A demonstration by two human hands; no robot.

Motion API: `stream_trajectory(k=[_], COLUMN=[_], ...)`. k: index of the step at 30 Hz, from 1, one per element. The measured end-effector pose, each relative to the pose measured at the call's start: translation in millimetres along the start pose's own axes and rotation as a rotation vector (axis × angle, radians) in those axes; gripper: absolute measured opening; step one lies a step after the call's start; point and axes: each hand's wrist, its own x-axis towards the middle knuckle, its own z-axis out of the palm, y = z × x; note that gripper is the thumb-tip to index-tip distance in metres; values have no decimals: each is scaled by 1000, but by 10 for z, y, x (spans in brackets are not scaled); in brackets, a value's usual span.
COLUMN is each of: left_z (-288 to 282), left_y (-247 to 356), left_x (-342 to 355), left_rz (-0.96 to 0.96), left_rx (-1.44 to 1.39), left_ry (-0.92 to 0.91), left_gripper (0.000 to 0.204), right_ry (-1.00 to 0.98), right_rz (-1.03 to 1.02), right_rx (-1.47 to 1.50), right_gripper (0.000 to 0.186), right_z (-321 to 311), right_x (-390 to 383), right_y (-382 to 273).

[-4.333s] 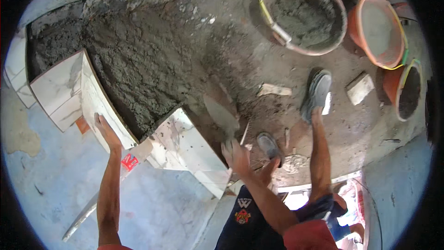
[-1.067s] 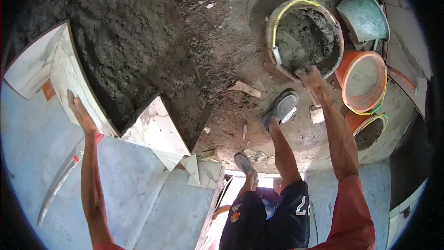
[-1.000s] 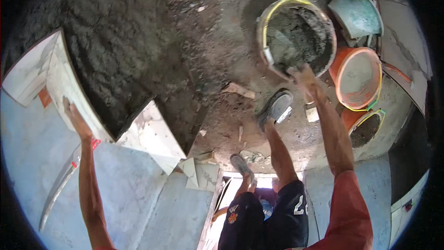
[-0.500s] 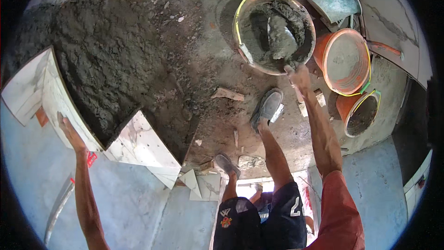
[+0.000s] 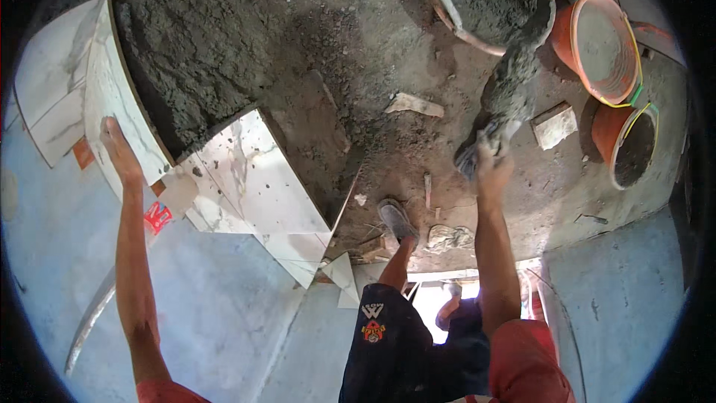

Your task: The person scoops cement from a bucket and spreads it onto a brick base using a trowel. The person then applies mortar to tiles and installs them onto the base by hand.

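Observation:
My right hand (image 5: 494,166) is closed around the handle of a trowel. Its blade is heaped with wet grey mortar (image 5: 516,78), held just below the rim of a large bucket (image 5: 495,48) that contains more mortar. Part of the trowel is hidden by the mortar and my fingers. My left hand (image 5: 121,151) lies with fingers stretched along an upright white marbled tile (image 5: 112,93) at the left. Behind that tile spreads a bed of rough mortar (image 5: 201,37). Another marbled tile (image 5: 261,172), spotted with mortar, stands beside it.
An orange bucket (image 5: 573,45) and a smaller orange bucket (image 5: 605,134) stand at the right. A broken block (image 5: 555,125) and a wood scrap (image 5: 415,104) lie on the dirty floor. Blue walls (image 5: 611,276) flank a bright doorway, where a bare foot (image 5: 449,306) shows.
The trowel came out of the large bucket loaded with mortar, drawn toward me by my right hand. My left hand stays on the tile. The view has shifted, and mortar spots now mark the nearer tile.

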Motion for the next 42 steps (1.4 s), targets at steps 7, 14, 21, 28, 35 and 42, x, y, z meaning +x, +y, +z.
stream_trajectory(k=[7, 14, 21, 28, 35, 42], left_z=[439, 92, 364, 508, 290, 426], left_y=[285, 98, 210, 397, 480, 418], left_x=[-52, -4, -181, -208, -258, -205], left_rz=[-7, 72, 32, -53, -30, 0], left_rx=[-66, 97, 97, -11, 73, 129], left_ry=[1, 18, 161, 171, 165, 98], left_gripper=[59, 56, 60, 58, 55, 55], right_ry=[-411, -705, -227, -503, -876, -877], right_rz=[142, 304, 92, -382, -870, -173], right_rx=[-1259, -439, -945, -1531, -1508, -1412], right_gripper=[55, 61, 25, 24, 15, 21], right_z=[1190, 252, -588, 181, 10, 42], right_x=[-1944, -2679, -294, 3058, 2416, 2690], right_y=[1832, -635, -268, -621, -514, -477])
